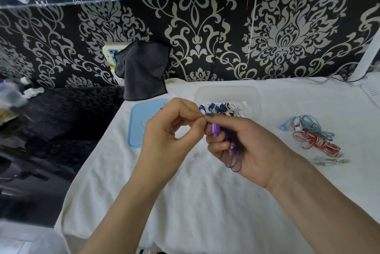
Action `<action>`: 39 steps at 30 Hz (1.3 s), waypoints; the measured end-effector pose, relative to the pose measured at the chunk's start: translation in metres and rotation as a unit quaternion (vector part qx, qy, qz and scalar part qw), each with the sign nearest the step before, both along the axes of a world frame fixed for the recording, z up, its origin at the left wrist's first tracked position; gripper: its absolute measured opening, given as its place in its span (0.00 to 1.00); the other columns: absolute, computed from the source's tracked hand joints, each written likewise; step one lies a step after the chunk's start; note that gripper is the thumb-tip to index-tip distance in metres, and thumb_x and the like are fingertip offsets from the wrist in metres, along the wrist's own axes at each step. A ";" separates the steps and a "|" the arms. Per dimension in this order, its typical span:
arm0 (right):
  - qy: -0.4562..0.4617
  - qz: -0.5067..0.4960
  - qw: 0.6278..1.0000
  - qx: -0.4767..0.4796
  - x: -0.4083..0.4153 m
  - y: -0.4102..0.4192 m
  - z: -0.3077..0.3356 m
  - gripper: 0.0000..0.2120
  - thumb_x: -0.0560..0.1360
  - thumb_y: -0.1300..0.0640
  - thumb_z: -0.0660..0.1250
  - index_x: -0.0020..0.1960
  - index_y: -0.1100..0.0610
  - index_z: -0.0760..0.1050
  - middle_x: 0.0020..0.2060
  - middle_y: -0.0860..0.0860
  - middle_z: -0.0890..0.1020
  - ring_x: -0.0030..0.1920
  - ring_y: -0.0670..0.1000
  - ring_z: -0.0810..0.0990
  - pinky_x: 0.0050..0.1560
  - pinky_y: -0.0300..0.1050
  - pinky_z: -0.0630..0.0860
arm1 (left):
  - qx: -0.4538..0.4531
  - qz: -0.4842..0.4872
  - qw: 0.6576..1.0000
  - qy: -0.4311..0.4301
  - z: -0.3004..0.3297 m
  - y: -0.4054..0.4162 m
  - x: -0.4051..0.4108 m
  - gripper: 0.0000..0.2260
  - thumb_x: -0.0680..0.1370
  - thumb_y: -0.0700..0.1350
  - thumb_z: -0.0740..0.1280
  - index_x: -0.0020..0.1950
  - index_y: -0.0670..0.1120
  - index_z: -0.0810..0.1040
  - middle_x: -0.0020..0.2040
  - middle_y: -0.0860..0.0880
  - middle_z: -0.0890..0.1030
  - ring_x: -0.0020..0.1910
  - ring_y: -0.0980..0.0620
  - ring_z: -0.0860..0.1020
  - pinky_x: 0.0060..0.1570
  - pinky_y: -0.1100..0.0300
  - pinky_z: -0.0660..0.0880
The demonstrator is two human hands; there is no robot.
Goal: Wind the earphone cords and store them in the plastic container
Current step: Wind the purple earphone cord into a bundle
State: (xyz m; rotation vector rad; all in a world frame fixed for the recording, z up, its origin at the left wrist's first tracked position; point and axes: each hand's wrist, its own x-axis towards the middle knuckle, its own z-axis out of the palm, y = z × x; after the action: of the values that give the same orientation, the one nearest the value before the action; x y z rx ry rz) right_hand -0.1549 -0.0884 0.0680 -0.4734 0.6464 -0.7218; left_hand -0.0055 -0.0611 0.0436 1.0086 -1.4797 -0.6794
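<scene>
My right hand (244, 144) grips a wound purple earphone cord (231, 159), its loops hanging below my fingers and a purple earbud (214, 129) sticking out near my thumb. My left hand (174, 128) pinches the end of that cord at my right thumb tip. Just behind my hands stands the clear plastic container (253, 97), with several blue and white earphones (222, 108) inside. On the white cloth to the right lie a light blue earphone cord (308, 124), a red and white cord (317, 143) and a small clear greenish one (331, 161).
The container's light blue lid (139, 124) lies flat at the left on the white cloth-covered table (185, 202). A dark grey cloth (141, 70) hangs over a wall socket at the back. Dark clutter fills the area left of the table.
</scene>
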 end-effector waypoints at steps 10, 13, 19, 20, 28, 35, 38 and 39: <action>-0.017 0.032 0.999 0.025 -0.002 0.002 0.000 0.03 0.72 0.63 0.67 0.43 0.61 0.74 0.29 0.51 0.73 0.25 0.43 0.67 0.23 0.32 0.64 | -0.006 -0.005 1.000 -0.016 0.002 0.001 0.005 0.08 0.73 0.33 0.71 0.43 0.44 0.75 0.43 0.47 0.80 0.40 0.47 0.80 0.46 0.56 0.77; -0.031 0.041 0.998 0.032 -0.003 0.000 -0.001 0.07 0.71 0.63 0.67 0.49 0.62 0.75 0.32 0.52 0.75 0.27 0.43 0.68 0.23 0.32 0.65 | -0.001 0.004 1.000 -0.023 0.003 0.002 0.007 0.07 0.73 0.33 0.70 0.43 0.43 0.76 0.43 0.45 0.80 0.40 0.44 0.80 0.46 0.52 0.78; -0.026 0.070 0.997 0.022 -0.006 0.000 0.001 0.08 0.71 0.63 0.67 0.42 0.66 0.84 0.35 0.53 0.77 0.28 0.43 0.71 0.25 0.31 0.67 | -0.005 0.038 0.996 -0.077 0.005 0.006 0.008 0.02 0.74 0.36 0.69 0.45 0.41 0.78 0.41 0.48 0.80 0.41 0.47 0.79 0.45 0.49 0.78; -0.023 0.069 0.997 0.017 -0.006 0.000 0.002 0.09 0.71 0.63 0.67 0.43 0.67 0.83 0.35 0.53 0.77 0.28 0.43 0.71 0.25 0.32 0.68 | -0.003 0.036 0.996 -0.078 0.005 0.007 0.008 0.03 0.74 0.35 0.69 0.46 0.40 0.78 0.41 0.49 0.80 0.41 0.47 0.80 0.46 0.50 0.78; -0.032 0.044 0.998 0.030 -0.012 -0.007 0.001 0.09 0.72 0.63 0.67 0.44 0.67 0.84 0.34 0.52 0.76 0.29 0.43 0.73 0.27 0.32 0.70 | 0.048 0.016 0.997 -0.066 0.004 0.009 0.011 0.09 0.74 0.35 0.67 0.52 0.44 0.77 0.46 0.52 0.80 0.42 0.49 0.80 0.50 0.56 0.77; 0.002 -0.004 1.000 0.031 -0.015 -0.015 -0.008 0.08 0.76 0.64 0.67 0.52 0.66 0.81 0.38 0.55 0.80 0.34 0.47 0.78 0.31 0.35 0.78 | 0.083 0.017 0.995 -0.054 0.003 0.011 0.004 0.08 0.74 0.51 0.68 0.48 0.47 0.74 0.39 0.55 0.77 0.38 0.53 0.74 0.40 0.59 0.72; 0.015 -0.014 1.000 0.005 -0.014 -0.015 -0.011 0.07 0.78 0.66 0.64 0.54 0.65 0.79 0.37 0.56 0.81 0.33 0.48 0.79 0.32 0.36 0.78 | 0.071 0.034 0.993 -0.092 0.002 0.008 0.000 0.10 0.74 0.54 0.70 0.47 0.49 0.76 0.35 0.53 0.76 0.35 0.51 0.75 0.38 0.53 0.74; 0.022 -0.019 1.000 -0.002 -0.014 -0.015 -0.012 0.07 0.78 0.67 0.64 0.53 0.65 0.80 0.37 0.57 0.81 0.32 0.48 0.79 0.32 0.36 0.78 | 0.069 0.040 0.992 -0.102 0.001 0.007 -0.001 0.09 0.75 0.54 0.70 0.46 0.49 0.77 0.34 0.52 0.77 0.34 0.50 0.75 0.39 0.51 0.75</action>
State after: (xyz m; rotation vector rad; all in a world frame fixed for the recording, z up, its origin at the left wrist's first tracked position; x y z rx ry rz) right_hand -0.1685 -0.1037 0.0564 -0.4828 0.6972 -0.7502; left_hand -0.0066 -0.0543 0.0450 1.2687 -1.5755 -0.6436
